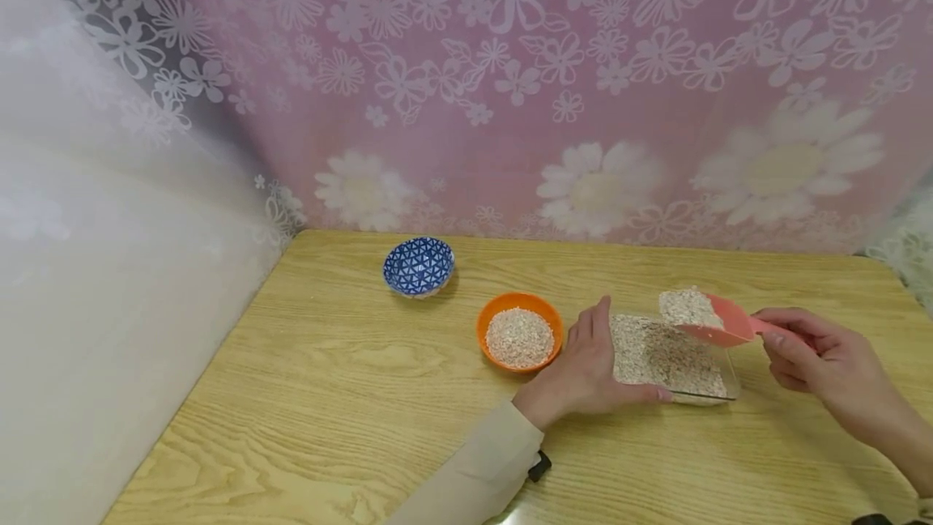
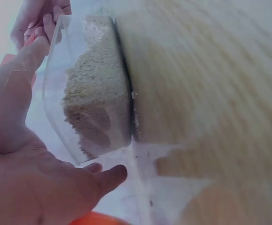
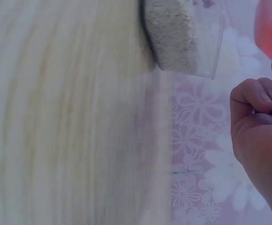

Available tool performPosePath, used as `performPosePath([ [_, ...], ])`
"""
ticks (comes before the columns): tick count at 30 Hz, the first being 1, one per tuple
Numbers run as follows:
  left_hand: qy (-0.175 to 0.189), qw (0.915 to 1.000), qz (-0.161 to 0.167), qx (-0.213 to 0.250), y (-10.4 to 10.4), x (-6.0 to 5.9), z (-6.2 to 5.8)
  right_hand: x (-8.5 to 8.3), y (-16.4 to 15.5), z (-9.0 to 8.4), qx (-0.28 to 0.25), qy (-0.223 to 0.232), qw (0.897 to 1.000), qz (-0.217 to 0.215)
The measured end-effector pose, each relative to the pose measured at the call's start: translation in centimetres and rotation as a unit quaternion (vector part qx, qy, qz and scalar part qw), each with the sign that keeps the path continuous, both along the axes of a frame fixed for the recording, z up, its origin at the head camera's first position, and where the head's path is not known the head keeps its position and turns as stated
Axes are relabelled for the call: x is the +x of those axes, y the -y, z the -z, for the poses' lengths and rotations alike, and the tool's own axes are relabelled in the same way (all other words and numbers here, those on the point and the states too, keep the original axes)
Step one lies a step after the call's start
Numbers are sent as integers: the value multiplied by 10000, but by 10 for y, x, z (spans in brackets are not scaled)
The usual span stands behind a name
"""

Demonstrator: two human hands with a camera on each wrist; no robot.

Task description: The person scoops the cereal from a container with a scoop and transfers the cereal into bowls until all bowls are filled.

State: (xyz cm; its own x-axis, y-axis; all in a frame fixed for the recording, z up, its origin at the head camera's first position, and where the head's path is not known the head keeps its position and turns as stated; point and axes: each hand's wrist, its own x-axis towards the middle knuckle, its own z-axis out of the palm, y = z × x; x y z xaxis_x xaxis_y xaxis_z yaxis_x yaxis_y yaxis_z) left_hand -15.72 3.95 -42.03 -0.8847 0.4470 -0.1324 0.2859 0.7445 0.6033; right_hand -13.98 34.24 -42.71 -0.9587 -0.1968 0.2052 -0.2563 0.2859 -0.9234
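My right hand (image 1: 831, 367) grips the handle of a pink scoop (image 1: 732, 324), its fingers curled round it. The scoop is heaped with oat flakes (image 1: 688, 308) and hangs over the back right part of a clear rectangular container (image 1: 732, 386). More oat flakes (image 2: 96, 79) fill much of that container. My left hand (image 1: 583, 367) rests against its left end, thumb stretched along the front edge and fingers straight. Just left of that hand stands an orange bowl (image 1: 484, 347) holding a mound of oat flakes (image 1: 519, 337). In the right wrist view, the scoop (image 3: 271, 30) shows only partly.
A blue-and-white patterned bowl (image 1: 419, 266) stands at the back of the wooden table (image 1: 328, 395), left of the orange bowl. A pink flowered curtain (image 1: 466, 120) hangs behind the table, and a pale sheet (image 1: 109, 266) borders the left side.
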Motion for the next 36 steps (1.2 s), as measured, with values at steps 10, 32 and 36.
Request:
performPosePath([
  [10,-213,9939,134,1078,25,3,-17,-4,9,-6,-1108,-127,9933,-302],
  [32,-622,9947,-136,806,142,-29,-9,-12,39,-28,797,-480,9956,138],
  [36,-250,9979,-27,601,149,-32,-6,-15,46,-33,1004,-447,9938,170],
])
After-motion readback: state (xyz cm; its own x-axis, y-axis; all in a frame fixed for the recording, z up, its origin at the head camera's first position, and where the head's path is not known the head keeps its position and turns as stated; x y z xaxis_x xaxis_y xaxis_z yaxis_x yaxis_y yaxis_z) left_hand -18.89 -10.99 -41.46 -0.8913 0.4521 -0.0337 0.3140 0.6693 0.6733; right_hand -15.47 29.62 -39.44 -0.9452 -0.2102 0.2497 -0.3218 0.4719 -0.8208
